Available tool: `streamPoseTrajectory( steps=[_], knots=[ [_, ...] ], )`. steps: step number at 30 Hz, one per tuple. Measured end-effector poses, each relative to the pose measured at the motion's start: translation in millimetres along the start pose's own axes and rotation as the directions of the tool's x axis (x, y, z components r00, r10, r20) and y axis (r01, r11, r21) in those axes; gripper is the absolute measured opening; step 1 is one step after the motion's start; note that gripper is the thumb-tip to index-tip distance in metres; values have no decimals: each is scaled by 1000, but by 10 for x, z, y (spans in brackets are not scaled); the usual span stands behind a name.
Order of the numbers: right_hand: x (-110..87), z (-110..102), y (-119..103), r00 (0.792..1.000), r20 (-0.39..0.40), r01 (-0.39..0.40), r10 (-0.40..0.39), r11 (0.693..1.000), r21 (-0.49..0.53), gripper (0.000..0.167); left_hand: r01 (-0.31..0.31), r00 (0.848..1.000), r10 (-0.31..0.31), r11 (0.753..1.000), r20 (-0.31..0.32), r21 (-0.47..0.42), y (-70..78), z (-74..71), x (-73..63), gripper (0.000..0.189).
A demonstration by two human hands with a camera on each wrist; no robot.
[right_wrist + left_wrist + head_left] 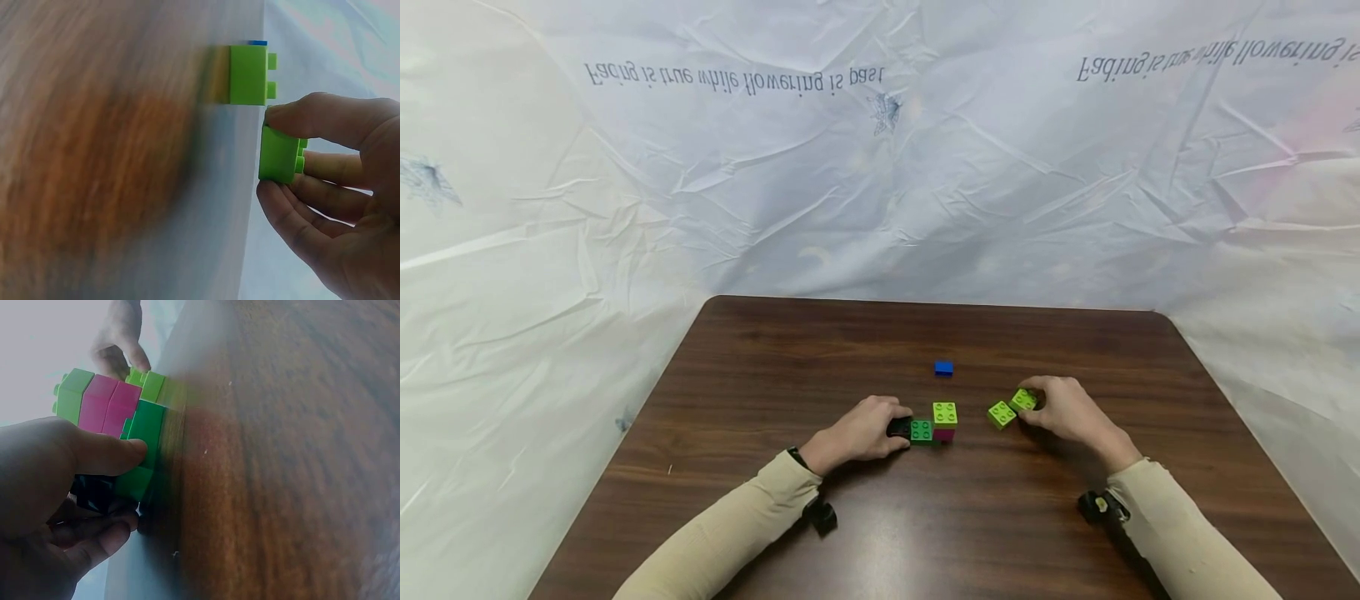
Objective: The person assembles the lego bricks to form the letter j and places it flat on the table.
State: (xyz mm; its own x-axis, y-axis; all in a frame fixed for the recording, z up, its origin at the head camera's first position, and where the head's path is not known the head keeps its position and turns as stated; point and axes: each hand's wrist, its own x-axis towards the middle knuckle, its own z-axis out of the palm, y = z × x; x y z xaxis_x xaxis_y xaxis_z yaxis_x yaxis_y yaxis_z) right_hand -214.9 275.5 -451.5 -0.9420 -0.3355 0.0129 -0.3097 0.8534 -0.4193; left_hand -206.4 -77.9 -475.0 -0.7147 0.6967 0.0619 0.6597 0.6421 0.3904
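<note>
On the table, my left hand grips a build of joined toy bricks at its black end. The build also has a dark green brick, magenta bricks and a lime brick on top. In the left wrist view, the thumb lies against the dark green brick, fingers curled below. My right hand pinches a lime brick between thumb and fingers. Close beside it sits another lime brick; whether the two touch I cannot tell.
A flat blue brick lies farther back on the brown wooden table. Behind the table hangs a pale printed sheet, which also runs down both sides.
</note>
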Motion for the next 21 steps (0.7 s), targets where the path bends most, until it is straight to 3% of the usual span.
streamPoseTrajectory(
  steps=[21],
  knots=[
    [61, -82, -241, 994, -76, 81, -80, 997, 13, 44, 8, 1000, -8, 1000, 14, -8, -13, -21, 0, 45]
  ],
)
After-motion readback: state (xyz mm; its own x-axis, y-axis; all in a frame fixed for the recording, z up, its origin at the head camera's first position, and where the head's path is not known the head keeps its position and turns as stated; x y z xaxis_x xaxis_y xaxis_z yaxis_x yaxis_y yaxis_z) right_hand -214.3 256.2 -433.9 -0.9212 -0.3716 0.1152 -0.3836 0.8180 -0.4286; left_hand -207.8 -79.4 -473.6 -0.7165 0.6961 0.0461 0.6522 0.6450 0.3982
